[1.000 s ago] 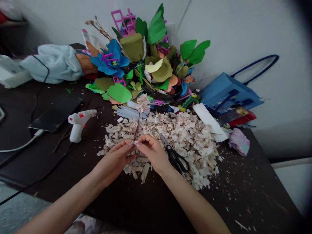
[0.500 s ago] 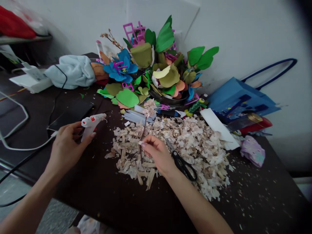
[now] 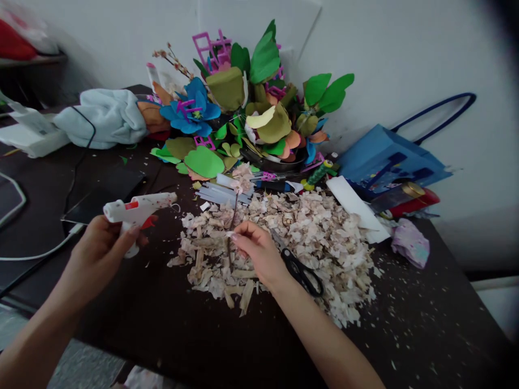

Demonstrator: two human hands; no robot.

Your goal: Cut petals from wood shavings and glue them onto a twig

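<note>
Glue gun [image 3: 140, 208]: white with red parts, in the left hand, nozzle pointing right towards the pale scraps.
Left hand [image 3: 97, 254]: fingers [image 3: 125, 242] curled round the handle of the gun.
Right hand [image 3: 261, 254]: thumb and forefinger pinched together on a thin brown stem, the other fingers bent in.
Stem [image 3: 234, 212]: roughly upright, slightly tilted, in front of the left part of the heap, with a pale pink flower [image 3: 243, 178] at its top.
Pale scraps [image 3: 324, 227]: a wide, loose heap on the dark surface [image 3: 194, 340].
Scissors [image 3: 303, 273]: black-handled, lying on the heap just beside the right hand.
Translucent sticks [image 3: 222, 193]: behind the heap, near the flower.
Colourful arrangement [image 3: 265, 62]: green leaves and blue petals, against the wall.
Blue bag [image 3: 389, 154]: far right, tilted.
</note>
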